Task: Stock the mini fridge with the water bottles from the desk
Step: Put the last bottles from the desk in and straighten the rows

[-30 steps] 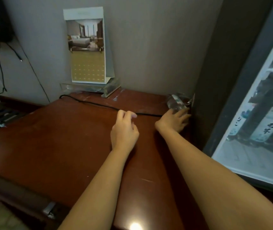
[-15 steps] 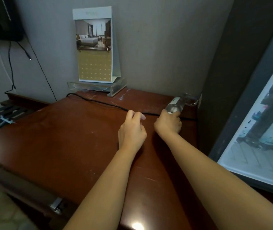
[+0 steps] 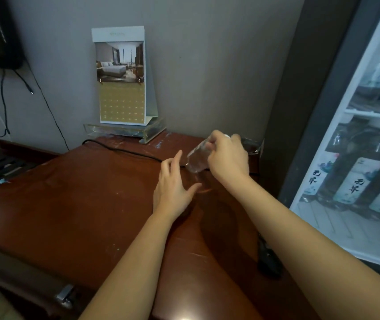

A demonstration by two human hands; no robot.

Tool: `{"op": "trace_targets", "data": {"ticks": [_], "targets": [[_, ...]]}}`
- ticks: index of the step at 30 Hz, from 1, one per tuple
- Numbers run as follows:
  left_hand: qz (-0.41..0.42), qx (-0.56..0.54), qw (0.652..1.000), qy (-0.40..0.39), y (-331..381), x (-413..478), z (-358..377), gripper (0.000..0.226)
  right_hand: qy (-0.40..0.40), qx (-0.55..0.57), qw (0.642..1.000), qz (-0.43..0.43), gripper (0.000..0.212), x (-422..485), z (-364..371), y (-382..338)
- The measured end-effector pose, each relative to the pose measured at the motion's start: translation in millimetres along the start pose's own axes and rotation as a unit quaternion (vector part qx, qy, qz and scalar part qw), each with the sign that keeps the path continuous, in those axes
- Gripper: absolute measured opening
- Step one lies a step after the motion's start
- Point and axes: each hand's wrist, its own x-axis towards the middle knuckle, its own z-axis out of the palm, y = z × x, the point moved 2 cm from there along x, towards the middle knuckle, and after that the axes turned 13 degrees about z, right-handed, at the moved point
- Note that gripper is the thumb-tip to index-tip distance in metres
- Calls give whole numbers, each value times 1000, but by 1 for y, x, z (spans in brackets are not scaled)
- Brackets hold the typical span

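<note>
Reddish-brown wood makes up the bench, set against a grey wall, with the mini fridge standing hard against its right end.

Step in hand: pick-up of a bottle. Your right hand has the water bottle by its upper end, fingers curled round it. The bottle is tilted, base down and to the left, near the back right corner of the bench. Whether the base touches the wood cannot be told. Your left hand holds nothing. Its fingers are straight and spread, just beside the bottle's base and not touching it.

Next move, as judged: carry the bottle rightward to the fridge and stand it on a shelf. Whether the door is open cannot be told from this view, so the free left hand may be needed for it. The lower shelf looks crowded; pick a gap before you lower the bottle.

Count:
- Water bottles on or over the bench: one, the one you hold. No other is visible.
- Labelled bottles in the fridge: three on the lower shelf and one above; the frame edge may hide more.
- Hands: two, one loaded, one free.
- Calendar: one, upright at the back.
- Black cable: one, lying across the back of the bench and passing under the bottle. Lift clear of it.
</note>
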Motion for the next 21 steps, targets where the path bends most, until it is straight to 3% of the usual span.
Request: {"op": "trace_targets", "data": {"ticks": [3, 6, 9, 12, 15, 18, 21], "targets": [[6, -29, 999, 14, 1, 1, -2, 106, -6, -23, 997, -78, 17, -4, -24, -9], [13, -138, 989, -43, 6, 0, 2, 114, -33, -54, 990, -130, 25, -11, -35, -11], [-23, -288, 952, -100, 9, -3, 6, 82, -58, -8, 989, -133, 39, -11, -35, -6], [-21, -371, 922, -107, 11, -4, 7, 47, -98, 151, 979, -90, 62, -7, -32, 2], [-49, -487, 868, -83, 19, -5, 4, 29, -127, 258, 957, -20, 56, -9, -16, 9], [-75, -555, 826, -60, 19, -4, 3, 26, -191, 298, 934, 39, 61, -27, 15, 21], [-91, -551, 826, -74, 17, -6, -1, 35, -199, 262, 944, -3, 59, -53, 37, 34]]}}
